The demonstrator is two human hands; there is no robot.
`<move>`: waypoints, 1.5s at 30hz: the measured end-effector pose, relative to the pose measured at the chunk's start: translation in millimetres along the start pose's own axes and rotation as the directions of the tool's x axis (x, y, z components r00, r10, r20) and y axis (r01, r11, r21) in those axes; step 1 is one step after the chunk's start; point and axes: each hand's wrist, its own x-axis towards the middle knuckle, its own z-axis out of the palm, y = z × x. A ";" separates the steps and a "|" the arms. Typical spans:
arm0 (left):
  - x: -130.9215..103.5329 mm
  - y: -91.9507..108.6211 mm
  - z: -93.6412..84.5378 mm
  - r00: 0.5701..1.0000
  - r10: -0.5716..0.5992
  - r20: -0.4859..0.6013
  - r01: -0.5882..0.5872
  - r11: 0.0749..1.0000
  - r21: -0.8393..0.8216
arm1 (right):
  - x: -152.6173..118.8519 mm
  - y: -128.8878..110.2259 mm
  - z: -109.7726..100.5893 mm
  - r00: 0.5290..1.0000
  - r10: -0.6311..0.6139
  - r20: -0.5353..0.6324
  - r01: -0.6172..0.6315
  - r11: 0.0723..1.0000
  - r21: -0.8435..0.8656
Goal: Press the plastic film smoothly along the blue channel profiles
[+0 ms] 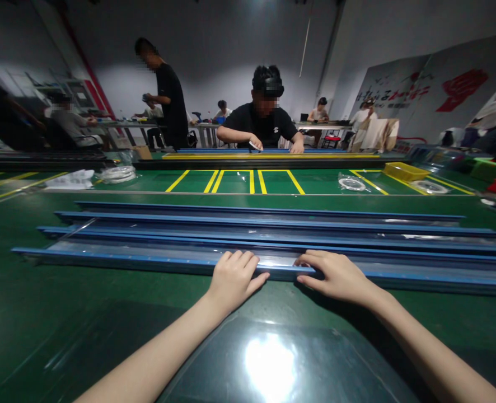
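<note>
Several long blue channel-shaped profiles lie side by side across the table in front of me, with clear film showing in their troughs. My left hand (234, 278) is closed over the near edge of the closest blue profile (126, 259), its fingers over the top and its thumb on the near side. A short way to the right, my right hand (336, 273) grips that same edge, thumb in front and fingers reaching over into the trough. The fingertips of both hands are partly hidden behind the edge.
The green table (55, 302) has yellow tape lines (252, 182) beyond the profiles. Coiled white tubing (117, 174), a ring in clear plastic (352, 183) and a yellow tray (405, 171) lie farther back. A co-worker (265, 120) handles profiles at the far side.
</note>
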 end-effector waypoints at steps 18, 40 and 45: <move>0.1 1.1 -0.6 1.000 -0.010 -0.014 0.009 0.999 -0.034 | -1.1 0.8 0.9 1.000 -0.026 0.015 0.027 0.999 -0.023; -0.5 0.9 0.7 0.999 -0.006 -0.038 0.006 1.000 -0.003 | -1.5 0.2 1.8 1.000 -0.009 -0.004 0.009 1.000 -0.010; -0.6 0.8 1.3 0.999 0.000 -0.047 0.000 1.000 -0.010 | -1.2 0.4 1.1 1.000 -0.022 0.000 0.022 0.999 -0.031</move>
